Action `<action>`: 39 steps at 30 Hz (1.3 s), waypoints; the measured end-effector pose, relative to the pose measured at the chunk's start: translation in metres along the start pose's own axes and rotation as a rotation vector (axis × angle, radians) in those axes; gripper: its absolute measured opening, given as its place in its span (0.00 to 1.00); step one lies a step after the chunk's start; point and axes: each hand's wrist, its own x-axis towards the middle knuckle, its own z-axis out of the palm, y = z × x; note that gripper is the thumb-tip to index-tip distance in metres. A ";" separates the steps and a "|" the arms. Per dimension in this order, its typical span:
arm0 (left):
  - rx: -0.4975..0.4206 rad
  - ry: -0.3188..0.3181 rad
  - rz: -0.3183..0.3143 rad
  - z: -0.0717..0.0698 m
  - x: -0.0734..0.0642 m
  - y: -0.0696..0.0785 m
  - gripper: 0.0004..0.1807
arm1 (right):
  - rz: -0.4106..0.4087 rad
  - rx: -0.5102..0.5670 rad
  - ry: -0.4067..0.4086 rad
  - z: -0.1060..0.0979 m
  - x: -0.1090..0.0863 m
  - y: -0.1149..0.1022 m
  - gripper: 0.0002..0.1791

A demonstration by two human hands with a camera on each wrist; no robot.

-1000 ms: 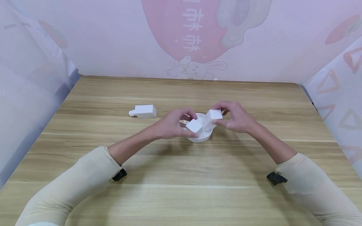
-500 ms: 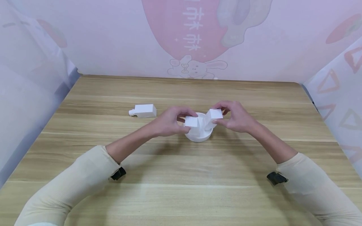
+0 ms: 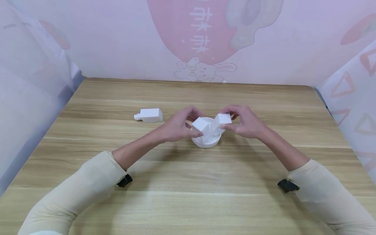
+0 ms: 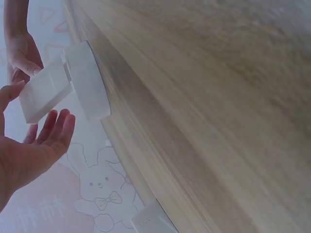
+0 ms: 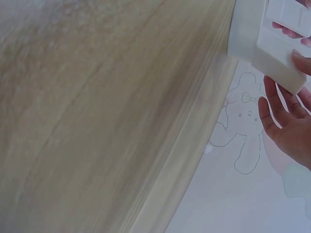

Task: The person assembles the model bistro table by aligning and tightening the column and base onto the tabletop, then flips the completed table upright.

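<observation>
— Starting on the near side of the bench [image 3: 188, 209]?

— Reaching in from both near corners with pale sleeves [image 3: 85, 182]. Farther in, pinching the left block [image 3: 201, 125], white and boxy, between thumb and fingers of the left hand [image 3: 176, 127]. Likewise gripping the right block [image 3: 222, 119] in the right hand [image 3: 246, 123].

— Held where?

— Just beside each other at a round white dish [image 3: 208, 145], about midway between the bench's side edges, well short of the far edge. Probably upended bottles, judging by the one lying apart.

— Any trouble likely?

— Perhaps knocking block against block, from working so close together. Possibly shoving or tipping the dish too, by leaning on its rim with neither hand free to steady it. Maybe losing a block, from pinching only near its upper end.

— And inside the dish?

— Seemingly the lower ends of both blocks. Too white on white to tell whether resting on the floor of it, or to make out any other contents.

— Farther out?

— Toward the left edge, a white bottle [image 3: 150, 115] on its side, neck pointing to that edge. Impossible to see into. Beyond the far edge, a pink backdrop [image 3: 117, 49] with a printed rabbit [image 3: 202, 71].
</observation>
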 end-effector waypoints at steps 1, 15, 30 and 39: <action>0.001 0.018 -0.012 0.000 0.000 0.000 0.28 | 0.001 -0.001 0.002 0.000 0.000 0.000 0.19; 0.045 -0.069 0.065 0.002 0.006 0.003 0.22 | 0.012 -0.002 0.004 0.000 -0.001 -0.001 0.19; 0.159 0.053 0.001 0.010 0.011 0.008 0.28 | 0.021 -0.006 -0.007 0.000 0.000 0.000 0.19; 0.212 0.040 0.068 0.014 0.012 0.011 0.21 | 0.017 -0.007 -0.008 0.000 0.000 -0.001 0.19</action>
